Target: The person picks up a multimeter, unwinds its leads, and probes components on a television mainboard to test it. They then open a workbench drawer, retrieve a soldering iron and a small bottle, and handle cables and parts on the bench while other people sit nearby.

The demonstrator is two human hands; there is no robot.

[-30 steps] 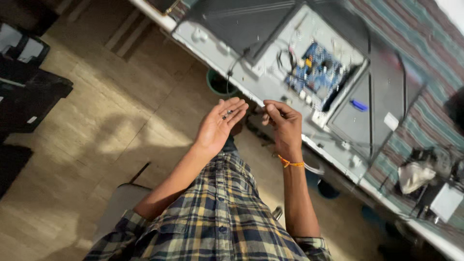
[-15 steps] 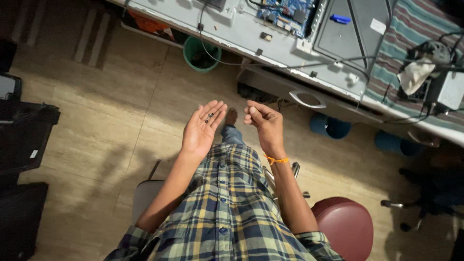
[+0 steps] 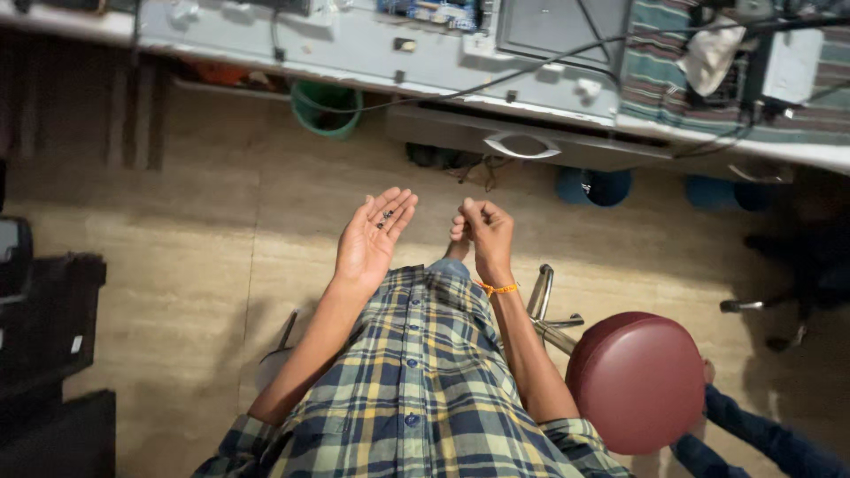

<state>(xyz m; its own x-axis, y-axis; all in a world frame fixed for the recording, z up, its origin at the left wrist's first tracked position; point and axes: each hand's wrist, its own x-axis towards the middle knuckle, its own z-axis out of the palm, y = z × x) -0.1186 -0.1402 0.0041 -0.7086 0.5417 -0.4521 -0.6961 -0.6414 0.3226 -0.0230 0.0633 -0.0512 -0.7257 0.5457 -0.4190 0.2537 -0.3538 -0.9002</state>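
Note:
My left hand (image 3: 372, 237) is held palm up in front of my chest, fingers together and flat. Several small dark screws (image 3: 386, 216) lie on its fingers. My right hand (image 3: 479, 232) hovers just to the right of it, fingers curled into a loose fist; whether it pinches anything I cannot tell. An orange thread is tied round the right wrist. Both forearms come out of a plaid shirt with rolled sleeves. The hands are above the tiled floor, well short of the bench.
A grey workbench (image 3: 372, 62) with an opened flat metal panel, a blue circuit board (image 3: 431, 11) and cables runs along the top. A green bucket (image 3: 327, 108) stands under it. A maroon stool (image 3: 635, 381) is at my right, with another person's blue-trousered leg (image 3: 761, 443) beside it.
The view has swung away from the bench down to the floor. My hands have drawn back from the panel; the left has turned palm up with screws on it, the right has curled.

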